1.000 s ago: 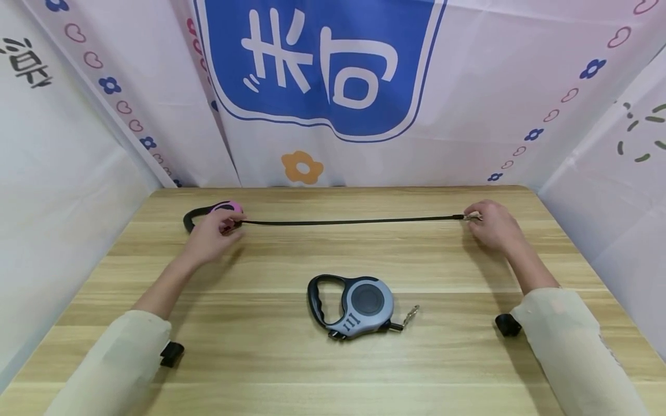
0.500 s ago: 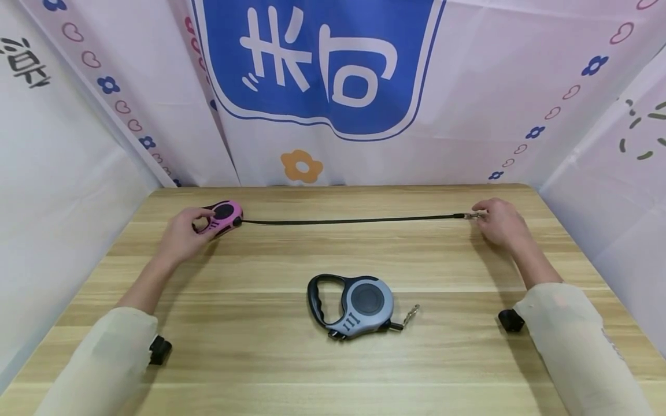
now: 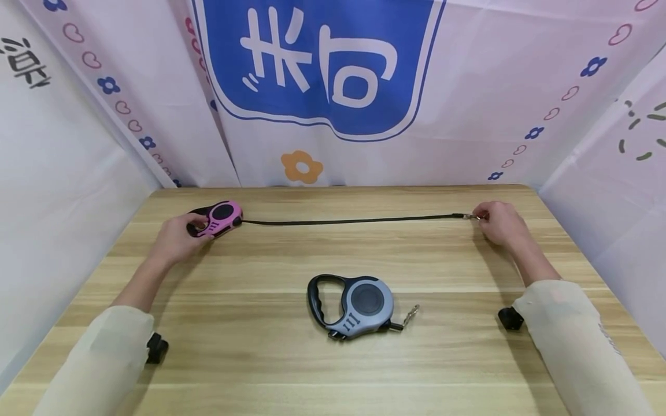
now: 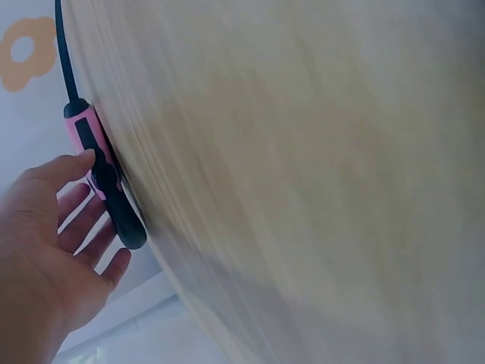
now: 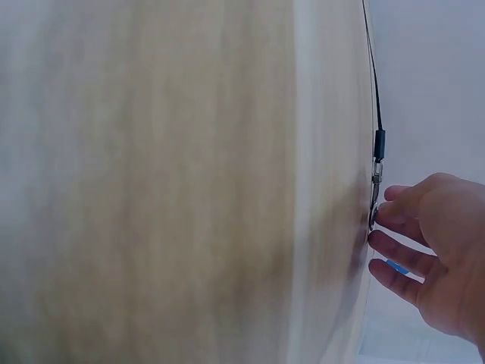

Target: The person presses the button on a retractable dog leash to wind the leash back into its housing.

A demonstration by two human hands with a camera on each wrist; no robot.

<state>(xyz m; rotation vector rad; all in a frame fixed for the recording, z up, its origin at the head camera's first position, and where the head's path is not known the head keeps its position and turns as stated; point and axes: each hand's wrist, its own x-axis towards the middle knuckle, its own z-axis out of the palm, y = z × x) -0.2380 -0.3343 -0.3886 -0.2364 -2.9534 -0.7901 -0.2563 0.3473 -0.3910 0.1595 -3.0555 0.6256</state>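
Note:
A pink and black retractable dog leash (image 3: 224, 214) lies flat at the back left of the table. My left hand (image 3: 177, 239) holds it near the handle; in the left wrist view the thumb rests on the leash's black edge (image 4: 92, 140), with the fingers on its far side. From its nozzle a black strap (image 3: 343, 222) runs nearly straight to the right. At the strap's end is a metal clip (image 3: 470, 216), whose tip my right hand (image 3: 501, 224) pinches. The right wrist view shows the clip (image 5: 377, 176) partly hidden by the fingertips.
A grey and black retractable leash (image 3: 368, 298) lies at the middle of the wooden table (image 3: 270, 358), its short metal clip (image 3: 411, 315) pointing right. Printed cloth walls (image 3: 442, 156) stand behind and at both sides.
My left hand has moved left from the nozzle end of the pink leash to its handle end, uncovering its body. The right hand has shifted slightly right at the clip.

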